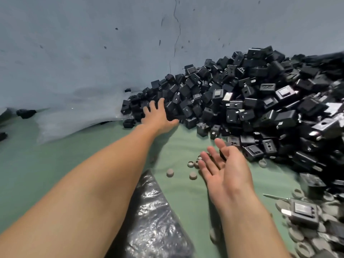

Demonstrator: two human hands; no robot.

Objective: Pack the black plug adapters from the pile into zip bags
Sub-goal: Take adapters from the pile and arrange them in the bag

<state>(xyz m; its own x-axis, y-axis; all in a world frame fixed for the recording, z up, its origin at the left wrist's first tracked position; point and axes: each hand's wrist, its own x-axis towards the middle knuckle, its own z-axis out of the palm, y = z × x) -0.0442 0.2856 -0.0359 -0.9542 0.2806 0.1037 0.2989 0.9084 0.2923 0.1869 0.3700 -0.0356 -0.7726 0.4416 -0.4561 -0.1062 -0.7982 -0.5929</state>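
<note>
Green table (74,164); left hand (158,116) spread flat on adapter pile (260,101); right hand (227,168) palm-up, fingers loosely spread.

pile (251,101) blocks right, green surface (55,164) open left

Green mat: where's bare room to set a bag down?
Widest bare stretch: green mat left of the left hand and forearm, below the plastic sheet. Smaller patch between that forearm and the right hand. Crowded: adapter pile right, grey caps lower right.

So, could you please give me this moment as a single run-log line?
left hand: open, on adapter pile | right hand: open, palm up | plastic bag: between forearms
</note>
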